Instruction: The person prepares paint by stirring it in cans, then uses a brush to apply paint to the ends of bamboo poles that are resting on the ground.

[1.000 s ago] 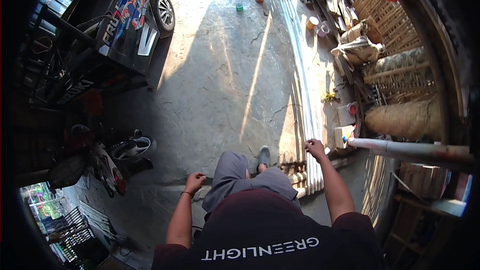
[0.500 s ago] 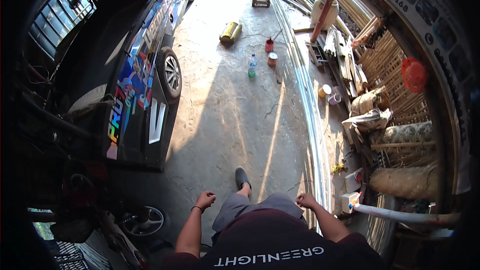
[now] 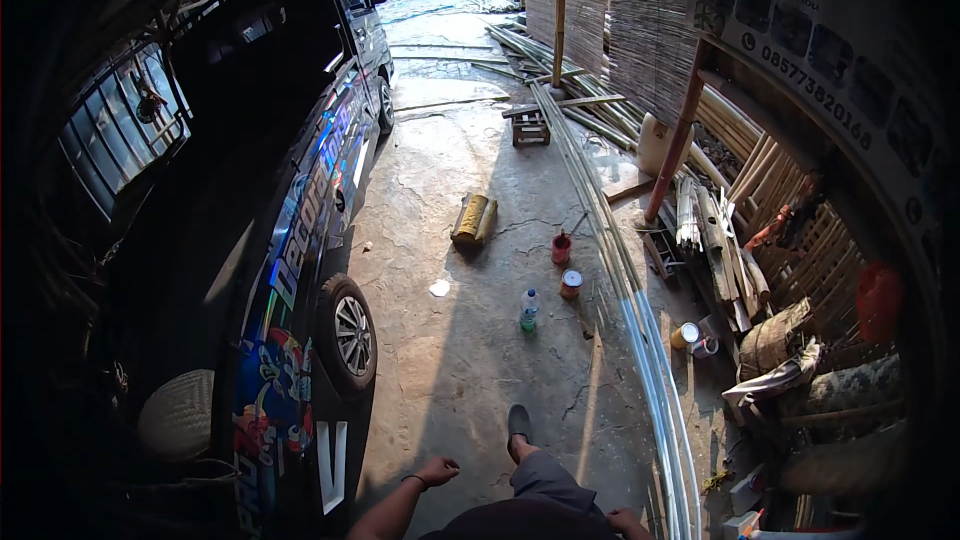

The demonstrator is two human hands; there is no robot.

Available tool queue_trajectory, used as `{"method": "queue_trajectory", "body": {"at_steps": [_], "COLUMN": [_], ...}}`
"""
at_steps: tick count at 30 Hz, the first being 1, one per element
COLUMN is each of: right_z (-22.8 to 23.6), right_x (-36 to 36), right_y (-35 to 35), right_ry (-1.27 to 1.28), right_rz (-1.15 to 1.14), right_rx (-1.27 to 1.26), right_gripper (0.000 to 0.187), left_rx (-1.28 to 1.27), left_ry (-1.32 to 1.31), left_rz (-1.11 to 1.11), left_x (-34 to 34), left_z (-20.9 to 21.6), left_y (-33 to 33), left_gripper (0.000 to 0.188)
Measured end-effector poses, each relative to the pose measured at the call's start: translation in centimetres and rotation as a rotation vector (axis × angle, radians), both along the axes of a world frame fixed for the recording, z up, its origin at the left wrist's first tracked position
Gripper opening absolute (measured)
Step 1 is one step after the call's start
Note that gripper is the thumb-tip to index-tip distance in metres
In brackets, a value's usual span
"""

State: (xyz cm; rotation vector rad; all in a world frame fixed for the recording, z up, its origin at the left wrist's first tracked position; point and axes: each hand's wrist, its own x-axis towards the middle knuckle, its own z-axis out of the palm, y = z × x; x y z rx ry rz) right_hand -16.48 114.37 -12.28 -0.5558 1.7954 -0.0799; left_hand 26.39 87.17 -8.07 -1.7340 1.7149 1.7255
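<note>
My left hand [image 3: 437,471] hangs beside my left thigh, its fingers loosely curled with nothing seen in them. A dark band circles that wrist. At the lower edge, by my right thigh, my right hand [image 3: 627,522] is only partly visible and its fingers do not show clearly. Neither hand touches any object. Ahead on the concrete floor [image 3: 430,350] stands a clear plastic bottle [image 3: 528,314] with green at its base. Beyond it are a paint can with a pale lid [image 3: 571,285] and a red can [image 3: 561,249] with something sticking out of it.
A dark pickup truck [image 3: 352,335] lines my left. Long bamboo poles [image 3: 640,335], partly painted pale, run along the right. Farther ahead lie a yellow bamboo block [image 3: 474,219] and a low wooden stool [image 3: 530,126]. A yellow can [image 3: 685,335] stands near stacked bamboo at right.
My view has tilted up, showing the street ahead and pushing the cans and bottle lower in the picture. My hands now sit nearer the lower edge, the right one mostly cut off.
</note>
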Motion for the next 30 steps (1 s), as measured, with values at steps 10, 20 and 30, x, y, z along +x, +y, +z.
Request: {"method": "queue_trajectory", "body": {"at_steps": [10,20,30], "right_z": [4.2,11.2,17.9], "right_x": [-5.1,1.2,9.8], "right_y": [-46.0,-68.8,-74.1], "right_ry": [-0.004,0.154,0.096], "right_rz": [0.025,0.135,0.168], "right_rx": [-0.525,-0.603,-0.6], "right_gripper": [0.021,0.021,0.023], "left_rx": [0.04,0.016,0.114], "left_ry": [0.06,0.043,0.023], "left_rz": [0.552,0.083,-0.461], "left_x": [4.8,4.5,-0.3], "left_z": [3.8,4.3,10.2], "left_y": [-19.5,-44.4,-71.6], "left_gripper": [0.024,0.033,0.034]}}
